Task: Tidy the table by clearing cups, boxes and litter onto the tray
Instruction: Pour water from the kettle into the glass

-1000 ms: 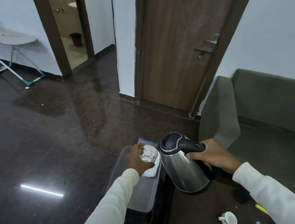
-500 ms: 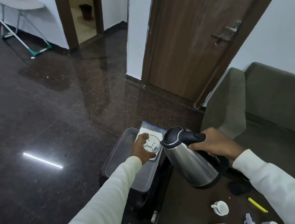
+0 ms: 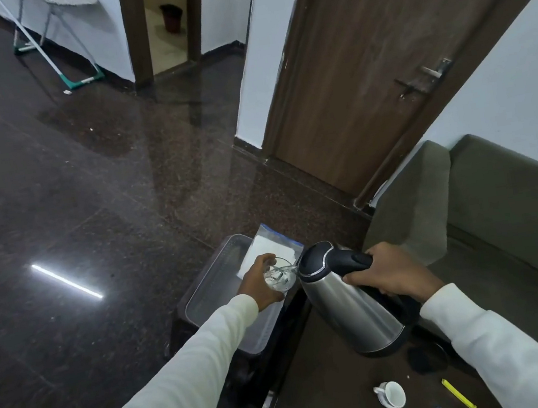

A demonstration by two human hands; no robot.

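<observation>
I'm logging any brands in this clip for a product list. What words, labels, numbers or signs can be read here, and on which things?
None can be read.
Kettle, held by the right hand: no legible marking on the steel body or black lid.
Glass in the left hand: plain and clear.
White cup on the table: no print visible.
Blue-edged bag in the tray: no text can be made out.

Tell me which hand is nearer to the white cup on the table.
Right. The right hand grips the kettle handle above and behind the white cup. The left hand holds a glass over the tray, farther off to the left.
</observation>
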